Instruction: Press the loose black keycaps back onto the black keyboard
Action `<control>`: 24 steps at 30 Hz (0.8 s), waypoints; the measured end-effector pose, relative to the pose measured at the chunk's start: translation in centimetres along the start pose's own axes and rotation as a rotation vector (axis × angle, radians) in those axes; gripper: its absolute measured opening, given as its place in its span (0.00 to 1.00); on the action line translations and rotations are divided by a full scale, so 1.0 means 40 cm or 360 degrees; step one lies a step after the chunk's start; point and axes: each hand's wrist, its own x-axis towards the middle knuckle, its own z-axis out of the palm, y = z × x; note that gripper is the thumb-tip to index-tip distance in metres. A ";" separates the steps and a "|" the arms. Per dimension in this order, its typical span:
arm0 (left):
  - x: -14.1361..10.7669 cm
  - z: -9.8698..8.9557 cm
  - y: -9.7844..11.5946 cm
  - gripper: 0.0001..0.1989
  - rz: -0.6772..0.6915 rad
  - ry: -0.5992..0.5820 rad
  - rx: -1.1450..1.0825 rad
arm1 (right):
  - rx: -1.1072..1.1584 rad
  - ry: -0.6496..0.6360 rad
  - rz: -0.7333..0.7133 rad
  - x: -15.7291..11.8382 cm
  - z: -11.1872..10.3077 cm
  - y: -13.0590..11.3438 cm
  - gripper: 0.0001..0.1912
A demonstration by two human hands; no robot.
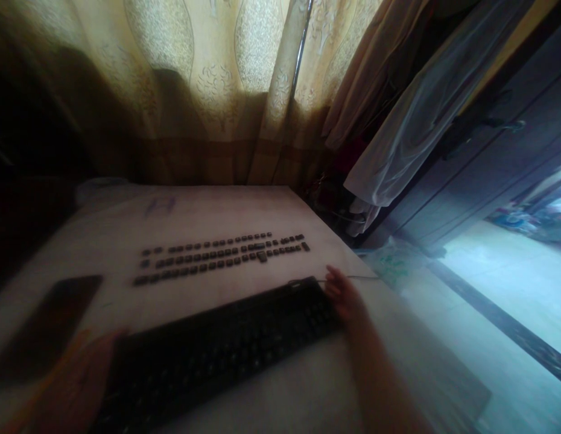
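A black keyboard [217, 349] lies slanted across the near part of the pale table, its right end farther away. My left hand [81, 380] is at its left end, blurred and dark, and seems to hold that edge. My right hand [346, 295] is at the right end, its fingers bent around the corner beside the cable [362, 277]. Beyond the keyboard, loose black keycaps [221, 262] stand in three long rows. Two larger keycaps sit among them toward the right.
A dark flat object [49, 319] lies on the table [244, 211] at the left. Patterned curtains [212, 90] hang behind it. To the right are hanging cloths [407, 126], a door [488, 144], a clear plastic bag [393, 259] and a tiled floor.
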 end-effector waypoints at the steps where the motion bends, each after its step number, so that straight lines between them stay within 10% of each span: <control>1: 0.002 -0.004 0.010 0.29 -0.0045 -0.0019 -0.0088 | -0.0022 0.0004 -0.0007 -0.002 0.002 0.001 0.13; 14: 0.001 -0.044 0.099 0.21 -0.0167 0.0013 -0.0543 | -0.0861 0.0030 -0.0302 -0.016 0.075 -0.018 0.18; 19: -0.002 -0.039 0.111 0.22 -0.0207 0.0078 -0.0619 | -0.1648 -0.0440 -0.0658 -0.056 0.340 0.001 0.18; 24: -0.002 -0.047 0.126 0.22 -0.0246 0.0120 -0.0723 | -0.2530 -0.1114 -0.1137 -0.150 0.632 0.160 0.14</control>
